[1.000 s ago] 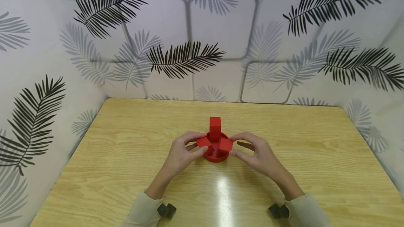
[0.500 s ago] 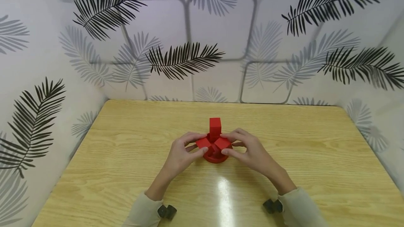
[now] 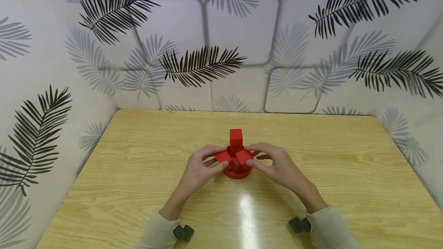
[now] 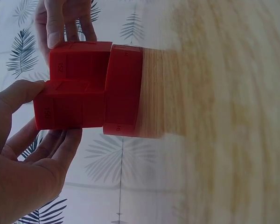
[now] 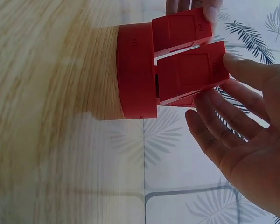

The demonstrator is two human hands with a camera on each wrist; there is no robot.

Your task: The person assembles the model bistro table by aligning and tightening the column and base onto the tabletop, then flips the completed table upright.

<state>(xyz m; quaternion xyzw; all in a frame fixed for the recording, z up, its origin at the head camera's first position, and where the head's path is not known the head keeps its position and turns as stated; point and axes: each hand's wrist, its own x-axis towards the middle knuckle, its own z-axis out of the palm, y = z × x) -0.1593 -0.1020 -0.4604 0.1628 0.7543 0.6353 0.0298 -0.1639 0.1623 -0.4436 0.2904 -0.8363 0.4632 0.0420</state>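
A round red base (image 3: 237, 175) stands on the table, bearing red rectangular blocks. At its back one block (image 3: 236, 138) rises upright, with neither hand on it. My left hand (image 3: 200, 166) pinches the left block (image 4: 67, 109) near its top between thumb and fingers. The right block (image 5: 189, 70) is pinched near its top by my right hand (image 3: 278, 164). In the right wrist view that block tilts slightly, and a thin gap shows between it and the base (image 5: 136, 74). Small raised numbers mark the blocks' sides.
The wooden table (image 3: 155, 137) surrounds the base and meets a leaf-patterned covering (image 3: 242, 49) at its back and sides. Small dark devices (image 3: 183, 233) sit at both sleeve cuffs.
My right hand has moved left with the right block, closer to the middle of the base, then shifted back a little to the right. My left hand keeps its place.
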